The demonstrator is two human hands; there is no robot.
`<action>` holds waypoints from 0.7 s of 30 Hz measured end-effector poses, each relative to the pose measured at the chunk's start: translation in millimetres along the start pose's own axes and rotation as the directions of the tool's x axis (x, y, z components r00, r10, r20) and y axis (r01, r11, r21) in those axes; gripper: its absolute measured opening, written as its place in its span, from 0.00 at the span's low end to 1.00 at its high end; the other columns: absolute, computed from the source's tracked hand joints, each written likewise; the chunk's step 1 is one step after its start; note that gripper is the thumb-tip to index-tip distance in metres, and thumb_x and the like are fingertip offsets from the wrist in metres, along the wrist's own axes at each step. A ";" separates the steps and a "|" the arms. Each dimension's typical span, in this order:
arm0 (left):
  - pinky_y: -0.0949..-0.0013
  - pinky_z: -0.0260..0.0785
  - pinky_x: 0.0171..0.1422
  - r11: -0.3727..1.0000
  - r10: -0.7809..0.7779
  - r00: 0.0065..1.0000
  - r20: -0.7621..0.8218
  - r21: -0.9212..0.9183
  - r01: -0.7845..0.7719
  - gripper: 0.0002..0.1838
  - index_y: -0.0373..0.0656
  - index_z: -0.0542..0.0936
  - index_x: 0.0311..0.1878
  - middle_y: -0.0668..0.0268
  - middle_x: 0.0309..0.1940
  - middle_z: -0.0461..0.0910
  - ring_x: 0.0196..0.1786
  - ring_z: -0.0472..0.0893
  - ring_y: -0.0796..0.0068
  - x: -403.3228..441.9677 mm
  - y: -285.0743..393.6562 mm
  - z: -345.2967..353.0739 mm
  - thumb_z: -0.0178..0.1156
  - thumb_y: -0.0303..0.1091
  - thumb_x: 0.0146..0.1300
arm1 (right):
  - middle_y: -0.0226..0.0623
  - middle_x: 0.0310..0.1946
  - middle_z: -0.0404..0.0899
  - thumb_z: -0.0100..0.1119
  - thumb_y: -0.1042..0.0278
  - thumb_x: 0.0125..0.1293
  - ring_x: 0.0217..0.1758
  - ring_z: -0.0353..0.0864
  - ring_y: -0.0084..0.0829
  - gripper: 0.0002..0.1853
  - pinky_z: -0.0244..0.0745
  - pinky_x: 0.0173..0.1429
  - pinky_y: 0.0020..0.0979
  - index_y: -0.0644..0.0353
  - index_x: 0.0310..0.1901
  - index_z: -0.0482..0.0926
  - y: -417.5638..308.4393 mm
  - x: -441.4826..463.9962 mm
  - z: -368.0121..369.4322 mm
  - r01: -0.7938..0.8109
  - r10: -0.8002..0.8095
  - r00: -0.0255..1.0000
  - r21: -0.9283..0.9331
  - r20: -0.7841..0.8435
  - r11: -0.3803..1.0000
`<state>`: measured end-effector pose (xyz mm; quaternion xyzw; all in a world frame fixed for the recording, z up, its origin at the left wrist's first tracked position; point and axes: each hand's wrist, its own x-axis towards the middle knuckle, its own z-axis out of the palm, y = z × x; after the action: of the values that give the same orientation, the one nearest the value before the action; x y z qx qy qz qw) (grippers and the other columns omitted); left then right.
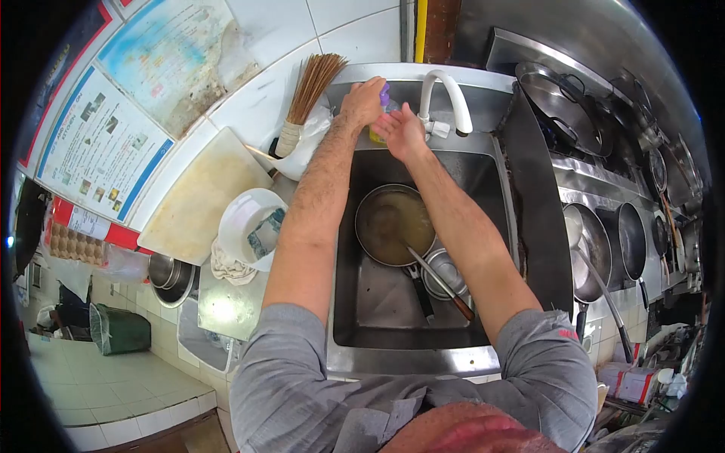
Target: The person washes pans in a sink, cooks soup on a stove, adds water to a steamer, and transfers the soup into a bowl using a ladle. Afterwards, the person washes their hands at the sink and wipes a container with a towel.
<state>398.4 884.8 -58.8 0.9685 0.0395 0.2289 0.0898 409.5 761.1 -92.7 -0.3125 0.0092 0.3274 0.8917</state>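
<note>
My left hand (364, 102) is closed around the top of a bottle with a purple top (384, 95) at the back of the sink. Most of the bottle is hidden behind my hands; a bit of yellow shows low on it. Close beside it my right hand (404, 133) is open, palm turned up, with nothing visible in it. To the right of that hand stands a white faucet (451, 94). Below my forearms, the steel sink (377, 302) holds a round pan of murky brownish water (396, 226), a long-handled utensil (442, 283) and a small metal pot (444, 273).
Left of the sink are a white bowl (236, 219) with a scouring pad (266, 232), a cutting board (204, 192), a cloth (230, 264) and a stick brush (306, 98). A dark metal partition (532, 204) borders the right side, with several pans on the stove beyond.
</note>
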 end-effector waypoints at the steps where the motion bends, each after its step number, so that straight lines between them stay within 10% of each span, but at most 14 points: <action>1: 0.56 0.62 0.60 0.995 -0.082 0.988 0.129 -0.045 0.089 0.26 0.50 0.66 0.59 0.65 0.60 0.65 0.59 0.67 0.57 1.6 6.4 -6.3 0.50 0.27 0.54 | 0.52 0.47 0.69 0.40 0.49 0.68 0.49 0.71 0.43 0.28 0.68 0.54 0.42 0.72 0.53 0.59 2.0 19.0 2.6 0.001 -0.001 1.000 0.005 0.004 1.000; 8: 0.50 0.60 0.59 0.986 -0.166 0.975 0.147 0.019 0.165 0.23 0.50 0.68 0.58 0.70 0.59 0.67 0.59 0.69 0.63 -14.1 18.0 -7.8 0.51 0.31 0.57 | 0.48 0.45 0.75 0.35 0.50 0.69 0.50 0.74 0.38 0.25 0.66 0.57 0.40 0.69 0.46 0.69 5.4 79.7 1.2 -0.139 0.063 0.968 0.313 0.243 0.940; 11: 0.47 0.59 0.59 0.977 -0.076 0.983 0.165 0.210 0.041 0.21 0.46 0.71 0.56 0.67 0.58 0.68 0.59 0.68 0.63 -8.3 35.8 -12.4 0.51 0.31 0.56 | 0.44 0.45 0.76 0.37 0.59 0.69 0.48 0.75 0.32 0.19 0.67 0.57 0.36 0.67 0.45 0.72 9.0 82.5 -24.3 -0.023 -0.010 0.972 0.140 0.233 0.990; 13: 0.49 0.58 0.60 0.991 0.060 0.998 0.011 0.119 -0.061 0.19 0.44 0.72 0.53 0.65 0.57 0.68 0.59 0.67 0.62 -22.5 54.1 3.1 0.51 0.30 0.56 | 0.36 0.36 0.79 0.42 0.65 0.67 0.40 0.78 0.28 0.12 0.72 0.51 0.33 0.62 0.40 0.74 2.1 66.2 -52.0 0.022 -0.045 0.964 0.092 0.261 0.995; 15: 0.51 0.57 0.61 0.985 0.172 0.973 -0.154 0.029 -0.170 0.18 0.43 0.74 0.51 0.63 0.57 0.68 0.60 0.66 0.61 -26.9 68.0 33.2 0.51 0.29 0.56 | 0.25 0.13 0.65 0.45 0.57 0.66 0.11 0.60 0.21 0.15 0.57 0.16 0.24 0.53 0.23 0.68 -4.4 53.8 -96.7 0.023 -0.031 0.996 0.100 0.079 0.995; 18: 0.59 0.62 0.59 0.927 0.308 0.950 -0.048 -0.208 -0.311 0.15 0.39 0.75 0.46 0.56 0.53 0.69 0.58 0.67 0.58 -26.1 84.5 99.7 0.52 0.27 0.53 | 0.22 0.09 0.52 0.45 0.50 0.66 0.08 0.45 0.22 0.21 0.45 0.15 0.26 0.50 0.17 0.60 -25.2 -19.4 -114.3 -0.096 0.063 0.975 -0.147 -0.213 0.984; 21: 0.59 0.58 0.64 0.957 0.289 0.924 0.250 -0.107 -0.270 0.21 0.39 0.69 0.55 0.57 0.57 0.67 0.61 0.65 0.57 -4.5 96.7 124.4 0.46 0.25 0.57 | 0.21 0.09 0.47 0.37 0.48 0.69 0.12 0.45 0.23 0.23 0.45 0.20 0.28 0.49 0.18 0.60 -38.2 -52.5 -141.4 -0.183 0.182 0.983 -0.024 -0.028 0.983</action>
<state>453.8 770.0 -151.5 0.9821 -0.1196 0.1100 0.0949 417.4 628.6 -173.9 -0.3265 0.0449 0.4037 0.8535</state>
